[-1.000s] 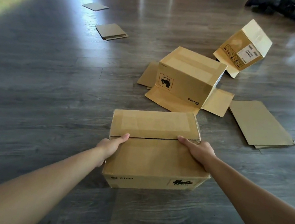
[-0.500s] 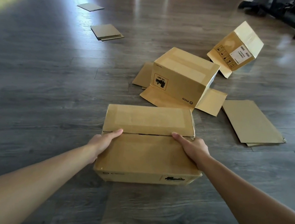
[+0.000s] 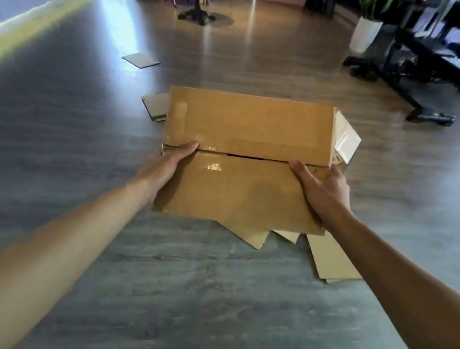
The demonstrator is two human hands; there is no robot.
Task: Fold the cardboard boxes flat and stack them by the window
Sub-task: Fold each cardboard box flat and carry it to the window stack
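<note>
I hold a brown cardboard box up in front of me, its taped top flaps facing me with a dark slit along the middle seam. My left hand grips its left side, thumb lying on top at the seam. Gripping the right side the same way is my right hand. The fingers of both hands are hidden under the box. A second box with a white label peeks out behind the right edge. Flat cardboard sheets lie on the floor below it.
More flattened cardboard lies at the left behind the box and farther off. A black stand and a white planter stand at the back. A black metal frame fills the right; a wall runs along the left.
The box has come up off the floor in both hands, and my view has risen toward the room. It now covers the other boxes on the floor.
</note>
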